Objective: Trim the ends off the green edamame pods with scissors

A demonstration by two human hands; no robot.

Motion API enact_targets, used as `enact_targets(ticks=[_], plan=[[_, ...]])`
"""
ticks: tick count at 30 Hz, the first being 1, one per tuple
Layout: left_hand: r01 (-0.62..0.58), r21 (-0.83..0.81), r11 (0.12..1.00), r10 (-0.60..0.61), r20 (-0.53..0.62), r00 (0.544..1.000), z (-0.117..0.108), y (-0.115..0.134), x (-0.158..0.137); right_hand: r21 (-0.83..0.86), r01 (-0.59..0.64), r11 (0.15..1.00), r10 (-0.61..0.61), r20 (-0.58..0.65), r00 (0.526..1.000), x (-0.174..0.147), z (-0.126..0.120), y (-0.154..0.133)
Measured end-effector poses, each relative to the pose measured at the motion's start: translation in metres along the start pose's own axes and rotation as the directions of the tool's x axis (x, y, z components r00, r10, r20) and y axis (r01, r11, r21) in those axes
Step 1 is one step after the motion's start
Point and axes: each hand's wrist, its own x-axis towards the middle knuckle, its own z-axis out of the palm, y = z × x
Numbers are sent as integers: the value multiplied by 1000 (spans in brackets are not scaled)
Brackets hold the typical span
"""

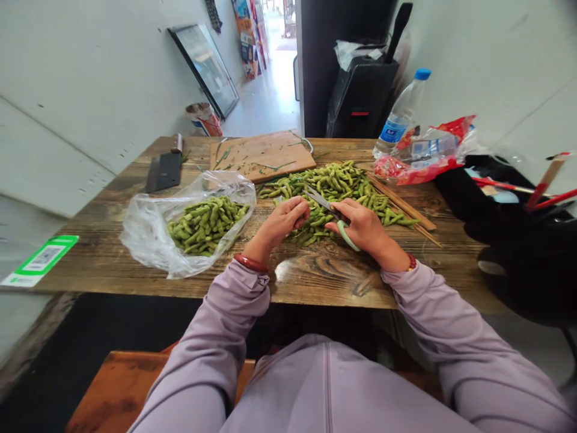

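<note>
Scissors (pixel 320 197) with pale green handles are gripped in my right hand (pixel 360 225), their blades pointing up and to the left. My left hand (pixel 288 216) is closed just left of the blades, fingers curled inward; whatever it holds is hidden. Both hands are over the near side of a loose pile of green edamame pods (pixel 342 180) on the wooden table (pixel 315 276). To the left, a clear plastic bag (pixel 148 240) lies spread on the table, with more edamame pods (pixel 207 222) inside it.
Behind the pile lies a cutting board (pixel 265 153) with green scraps. A cleaver (pixel 164 171) rests at the back left. Wooden chopsticks (pixel 401 201), a plastic bottle (pixel 401 117), a red wrapper (pixel 419 165) and a black bag (pixel 527 240) occupy the right side.
</note>
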Motion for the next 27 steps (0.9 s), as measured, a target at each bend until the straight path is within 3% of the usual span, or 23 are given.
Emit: enact_targets(ticks=[3,7,10,12,13,15,18,20,21,24,27], plan=[[36,-68,997,-37,-20,999,0,5,-4,26,-5,1000,6,-42,999,1,1,7],[27,-100,995,-44,-169,985,-15,24,-14,19,-17,1000,19,-97,995,0,0,9],[10,93,996,16,-275,961,-43,42,-26,-3,-22,1000,21,-84,996,0,-3,5],[64,346,936,70,-362,930,-68,52,-36,-7,-23,1000,22,-77,997,0,-4,2],[121,490,864,106,-411,906,-81,56,-41,-7,-22,1000,21,-79,997,0,-5,1],[264,724,638,166,-464,870,-104,61,-52,-11,-23,1000,22,-89,996,0,-6,1],[391,884,258,225,-448,865,-119,62,-65,-19,-29,999,27,-100,995,-1,-7,2],[362,918,160,222,-391,893,-113,57,-68,-24,-33,999,30,-104,994,-1,-7,3],[321,932,168,198,-351,915,-105,53,-68,-26,-34,999,31,-107,994,-1,-7,3],[148,942,301,61,-174,983,-73,35,-62,-31,-36,999,32,-114,993,-2,-7,4],[52,929,366,-7,-53,999,-43,15,-53,-31,-34,999,30,-101,994,-1,-6,5]])
